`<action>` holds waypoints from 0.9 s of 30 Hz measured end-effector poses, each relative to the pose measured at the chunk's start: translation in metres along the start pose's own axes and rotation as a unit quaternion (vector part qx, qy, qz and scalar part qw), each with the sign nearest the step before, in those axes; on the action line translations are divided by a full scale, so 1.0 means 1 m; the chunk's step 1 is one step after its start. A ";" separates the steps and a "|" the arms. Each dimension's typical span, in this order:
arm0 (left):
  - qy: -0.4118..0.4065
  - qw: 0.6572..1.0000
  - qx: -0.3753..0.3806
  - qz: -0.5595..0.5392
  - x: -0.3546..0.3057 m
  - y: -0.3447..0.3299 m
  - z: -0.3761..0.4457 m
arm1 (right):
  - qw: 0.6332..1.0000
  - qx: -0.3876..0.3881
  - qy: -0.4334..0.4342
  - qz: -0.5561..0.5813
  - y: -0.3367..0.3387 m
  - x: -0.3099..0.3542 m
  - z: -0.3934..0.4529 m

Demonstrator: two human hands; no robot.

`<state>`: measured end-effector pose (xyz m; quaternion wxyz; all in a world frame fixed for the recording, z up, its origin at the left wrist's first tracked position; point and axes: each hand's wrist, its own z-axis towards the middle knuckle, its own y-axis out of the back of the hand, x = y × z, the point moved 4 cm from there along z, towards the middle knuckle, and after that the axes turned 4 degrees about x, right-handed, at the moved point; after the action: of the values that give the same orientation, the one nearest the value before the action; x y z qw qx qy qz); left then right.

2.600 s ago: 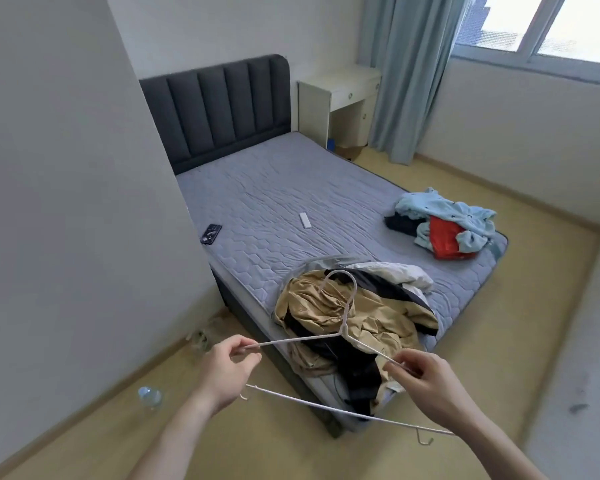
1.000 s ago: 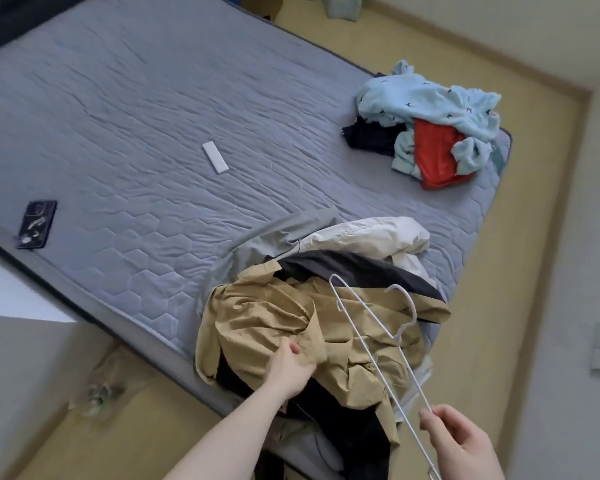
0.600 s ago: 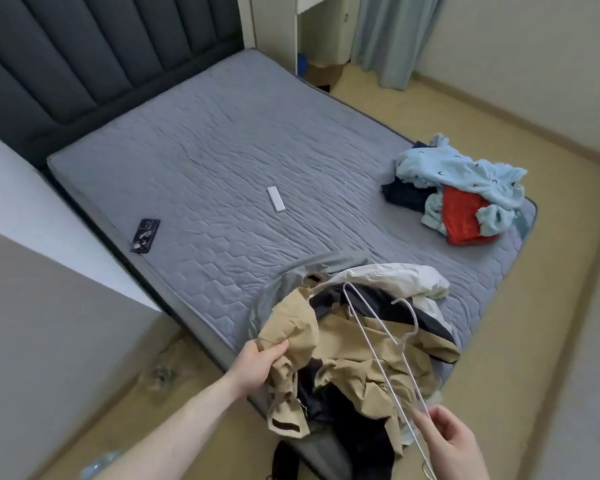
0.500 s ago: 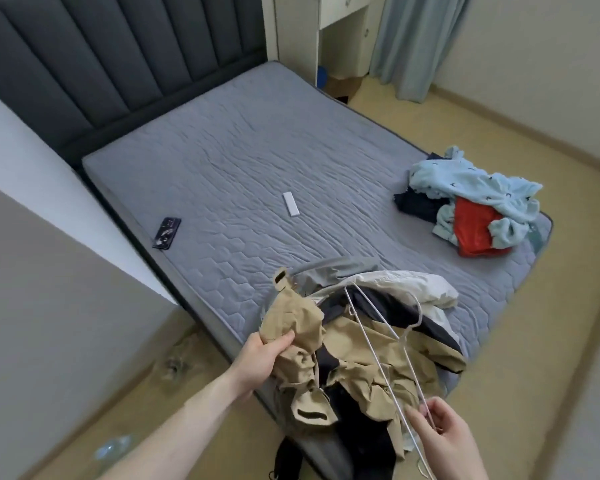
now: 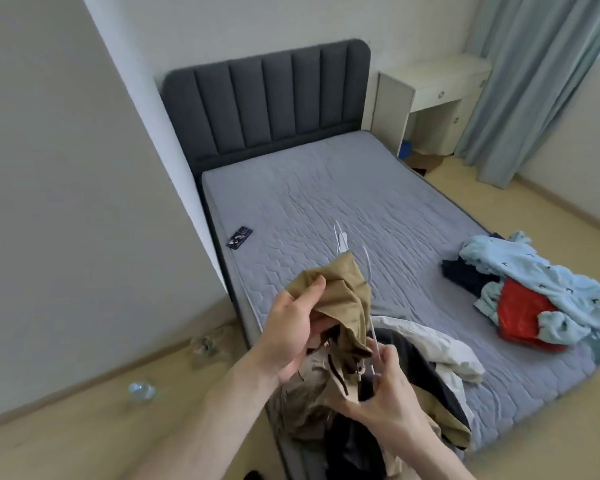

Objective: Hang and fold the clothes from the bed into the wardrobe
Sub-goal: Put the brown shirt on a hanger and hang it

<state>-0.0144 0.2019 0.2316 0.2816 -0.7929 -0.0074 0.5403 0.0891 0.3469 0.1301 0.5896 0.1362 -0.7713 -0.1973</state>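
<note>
Bottle (image 5: 140, 391) of clear plastic lies on the floor at left; a dark phone (image 5: 239, 232) rests near the mattress (image 5: 326, 202) edge. Left hand (image 5: 293, 327) grips a bunch of the tan garment (image 5: 340, 299), raised above the near pile. Right hand (image 5: 388, 386) pinches the white wire hangers (image 5: 369, 296), upright beside the cloth. Pale-blue and red clothes (image 5: 534, 292) sit heaped far right.

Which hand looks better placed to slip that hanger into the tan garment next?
Probably the right hand: it already pinches the white wire hanger, whose end pokes up beside the tan garment. The left hand grips the fabric and can hold it steady.
</note>
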 end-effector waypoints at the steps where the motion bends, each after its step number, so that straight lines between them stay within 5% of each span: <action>1: -0.016 1.000 0.005 -0.007 -0.008 -0.008 -0.008 | 1.000 -0.001 0.011 0.001 0.002 0.006 -0.002; 8: -0.139 0.989 0.001 0.038 -0.061 -0.025 -0.062 | 0.995 -0.081 0.053 0.005 0.022 0.038 -0.010; 16: -0.230 0.961 -0.008 0.155 -0.123 0.040 -0.113 | 0.984 -0.093 0.141 0.049 0.009 0.095 -0.015; 23: -0.127 0.926 -0.039 0.355 -0.106 0.143 -0.164 | 0.973 -0.102 0.159 0.133 -0.026 0.163 -0.020; 27: -0.108 0.905 -0.177 0.371 -0.046 0.189 -0.213 | 0.968 -0.088 0.147 0.183 -0.040 0.198 -0.031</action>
<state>0.0941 -0.0650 0.2398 -0.0864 -0.7121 0.1616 0.6778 0.0650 0.2194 0.2875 0.7320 -0.0319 -0.6679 -0.1307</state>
